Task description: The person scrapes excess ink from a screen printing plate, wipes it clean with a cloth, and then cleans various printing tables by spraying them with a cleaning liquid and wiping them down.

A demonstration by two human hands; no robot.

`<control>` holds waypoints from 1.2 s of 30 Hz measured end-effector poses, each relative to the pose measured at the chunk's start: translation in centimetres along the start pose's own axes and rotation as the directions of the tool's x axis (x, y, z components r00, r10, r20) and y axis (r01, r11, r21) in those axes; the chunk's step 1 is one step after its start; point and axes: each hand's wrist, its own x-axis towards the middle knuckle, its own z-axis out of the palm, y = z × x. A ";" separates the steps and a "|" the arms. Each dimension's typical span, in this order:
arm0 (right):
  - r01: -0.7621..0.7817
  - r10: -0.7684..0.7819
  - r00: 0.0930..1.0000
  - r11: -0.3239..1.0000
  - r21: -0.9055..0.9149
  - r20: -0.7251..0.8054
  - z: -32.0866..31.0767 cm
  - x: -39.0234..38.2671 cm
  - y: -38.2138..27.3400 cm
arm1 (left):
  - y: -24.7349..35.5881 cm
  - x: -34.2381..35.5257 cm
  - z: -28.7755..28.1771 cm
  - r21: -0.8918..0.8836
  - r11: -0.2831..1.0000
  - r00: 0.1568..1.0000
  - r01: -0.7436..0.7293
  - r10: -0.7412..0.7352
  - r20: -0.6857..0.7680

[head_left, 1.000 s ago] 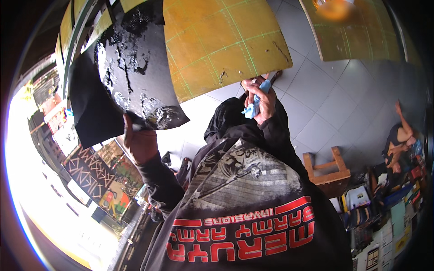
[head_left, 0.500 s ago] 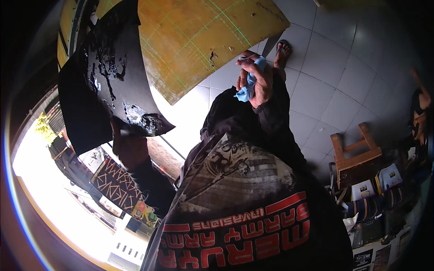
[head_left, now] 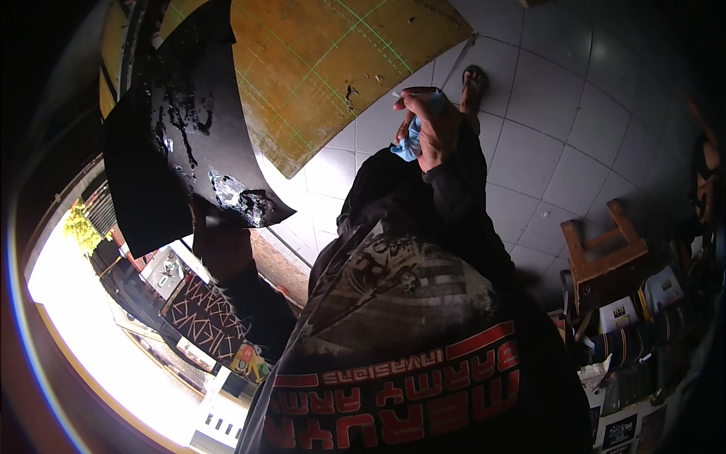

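A black sheet (head_left: 219, 144) with glossy wet-looking dark patches hangs at the left, its lower corner curling to a point. My left hand (head_left: 218, 231) grips its lower edge; the fingers are in deep shadow and partly hidden. Above my lap, away from the sheet, my right hand (head_left: 435, 132) is closed around a crumpled light blue cloth (head_left: 408, 146). By the fingertips of that hand a small pale sliver shows, too small to name.
Beside the sheet lies a yellowed board (head_left: 310, 76) with green grid lines and dark specks. Grey floor tiles (head_left: 544, 113) spread to the right. A wooden stool (head_left: 609, 261) stands there, near boxes and papers. Bright daylight enters at the left.
My right hand has turned slightly, with its fingers curled further over the blue cloth. The left hand keeps its hold on the sheet. The whole view has shifted a little.
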 end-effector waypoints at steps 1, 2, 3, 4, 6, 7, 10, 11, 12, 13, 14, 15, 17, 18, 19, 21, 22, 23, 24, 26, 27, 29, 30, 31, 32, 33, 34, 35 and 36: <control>0.035 -0.034 0.999 0.996 -0.085 0.021 -0.4 0.3 0.2 | 1.5 0.0 0.5 -0.192 0.975 0.993 0.111 -0.116 -0.015; 0.072 -0.065 0.997 0.983 -0.168 0.044 -0.6 0.5 0.3 | 2.6 -0.1 0.8 -0.378 0.901 0.973 0.211 -0.231 -0.009; 0.051 -0.048 0.999 0.994 -0.100 0.025 -0.7 0.6 0.1 | 2.2 -0.1 0.7 -0.302 0.938 0.983 0.172 -0.182 -0.004; 0.031 -0.031 1.000 0.999 -0.033 0.006 -0.8 0.6 -0.1 | 1.7 0.0 0.6 -0.225 0.966 0.991 0.129 -0.132 0.002; 0.012 -0.013 1.000 0.999 -0.037 -0.008 -0.8 0.7 -0.2 | -2.0 -0.4 -0.3 0.150 0.979 0.987 -0.138 0.123 0.104; 0.013 -0.014 1.000 0.994 -0.109 -0.003 -0.8 0.7 0.0 | -2.7 -0.5 -0.4 0.173 0.964 0.973 -0.201 0.175 0.153; -0.069 0.068 0.996 0.997 0.018 0.065 -2.0 2.0 1.5 | -3.5 -0.9 -0.5 -0.336 0.942 0.985 0.000 0.058 0.162; -0.115 0.103 0.989 0.987 0.115 0.102 -2.7 2.5 2.2 | -3.6 -1.0 -0.5 -0.295 0.955 0.986 -0.015 0.063 0.153; -0.077 0.074 0.997 0.992 0.098 0.037 -1.7 2.3 1.9 | -4.0 -0.9 -0.8 -0.252 0.967 0.987 -0.030 0.068 0.146; -0.041 0.043 0.999 0.996 0.078 -0.028 -0.4 2.2 1.8 | -4.3 -0.8 -1.2 -0.207 0.977 0.988 -0.043 0.073 0.139; -0.006 0.011 0.996 0.998 0.056 -0.092 0.7 2.0 1.5 | -4.5 -0.7 -1.5 -0.162 0.985 0.988 -0.057 0.079 0.132; -0.004 0.012 0.995 0.997 0.078 -0.101 0.8 2.2 1.4 | -4.4 -0.5 -1.4 -0.123 0.990 0.988 -0.072 0.088 0.127; 0.002 0.013 0.993 0.992 0.123 -0.120 1.0 2.6 1.0 | -3.7 -0.3 -1.1 0.233 0.954 0.979 -0.191 0.168 0.114; 0.012 0.012 0.991 0.985 0.172 -0.137 1.4 2.5 0.7 | -3.3 -0.3 -1.1 0.406 0.883 0.972 -0.236 0.206 0.116; 0.024 0.011 0.988 0.975 0.221 -0.154 1.7 2.4 0.2 | -5.0 -0.2 -1.4 0.668 0.646 0.925 -0.370 0.325 0.198; 0.004 0.044 0.989 0.948 0.317 -0.142 2.0 1.9 -0.2 | -6.5 -0.8 -1.7 0.866 0.255 0.865 -0.430 0.391 0.315; -0.022 0.071 0.990 0.929 0.369 -0.119 2.1 1.6 -0.3 | -7.1 -1.2 -1.8 0.887 0.188 0.860 -0.421 0.393 0.325; -0.037 0.090 0.990 0.909 0.416 -0.108 2.1 1.5 -0.3 | -2.3 -0.8 -0.9 0.825 0.424 0.906 -0.373 0.358 0.226; -0.035 0.081 0.992 0.915 0.401 -0.097 2.0 1.5 -0.2 | 0.6 -0.4 -0.7 0.720 0.625 0.944 -0.303 0.301 0.136; -0.033 0.065 0.995 0.928 0.372 -0.072 1.6 1.5 0.2 | -1.4 -0.5 -0.7 0.120 0.983 0.990 -0.140 0.136 0.044; -0.060 0.093 0.994 0.903 0.426 -0.057 1.4 1.5 0.2 | -1.1 -0.4 -0.5 0.068 0.986 0.988 -0.150 0.148 0.035; -0.114 0.147 0.989 0.842 0.527 -0.021 1.1 1.2 0.1 | 0.0 -0.1 -0.4 0.261 0.923 0.958 -0.282 0.284 0.031; -0.138 0.150 0.988 0.780 0.610 0.031 1.0 1.3 -0.1 | 0.4 -0.2 -0.3 0.370 0.873 0.945 -0.318 0.322 0.053; -0.140 0.149 0.988 0.766 0.628 0.038 0.8 1.3 -0.4 | 0.7 -0.4 -0.2 0.471 0.810 0.930 -0.351 0.360 0.075; -0.140 0.148 0.988 0.751 0.646 0.043 0.5 1.3 -0.8 | 0.4 -0.8 -0.2 0.451 0.831 0.942 -0.326 0.325 0.082; -0.141 0.145 0.988 0.734 0.664 0.050 0.5 1.1 -1.4 | 0.1 -0.9 -0.2 0.406 0.864 0.953 -0.298 0.291 0.080; -0.103 0.101 0.994 0.745 0.659 0.042 0.1 0.9 -1.8 | -0.2 -1.1 -0.2 0.361 0.893 0.963 -0.268 0.257 0.079; -0.073 0.095 0.996 0.757 0.649 0.002 -0.4 1.0 -2.2 | -0.6 -1.2 -0.2 0.286 0.929 0.972 -0.234 0.223 0.072; -0.042 0.088 0.995 0.772 0.634 -0.041 -0.8 0.9 -2.7 | -1.0 -1.4 -0.2 0.206 0.959 0.981 -0.194 0.184 0.069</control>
